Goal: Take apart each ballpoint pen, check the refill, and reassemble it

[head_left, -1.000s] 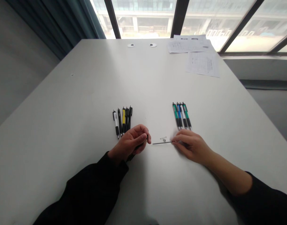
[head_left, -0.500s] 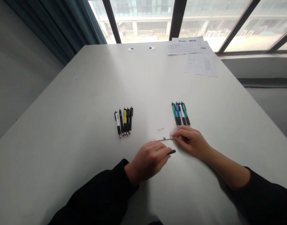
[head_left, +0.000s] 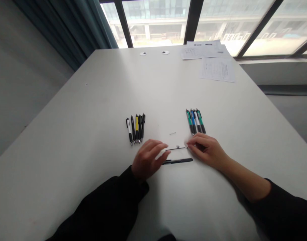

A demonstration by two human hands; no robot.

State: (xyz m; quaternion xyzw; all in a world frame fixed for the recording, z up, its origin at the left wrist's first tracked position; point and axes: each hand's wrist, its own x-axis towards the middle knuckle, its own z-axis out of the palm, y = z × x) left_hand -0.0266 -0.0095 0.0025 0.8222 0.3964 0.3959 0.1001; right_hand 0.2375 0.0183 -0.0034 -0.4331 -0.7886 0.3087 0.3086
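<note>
White table, left hand loose and empty, right hand pinching a thin pen refill.

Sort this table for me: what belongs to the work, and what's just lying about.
Work: right hand pinching a pen refill; left hand beside a dark pen body; small metal piece.
Lying about: black and yellow pens; green and blue pens; papers.

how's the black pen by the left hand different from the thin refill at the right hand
The black pen is far thicker than the thin refill. The black pen lies loose on the table near the left hand, while the right hand holds the thin refill by one end. The thin refill carries a small silver bit; the black pen shows none. Both are dark and lie nearly parallel.
</note>
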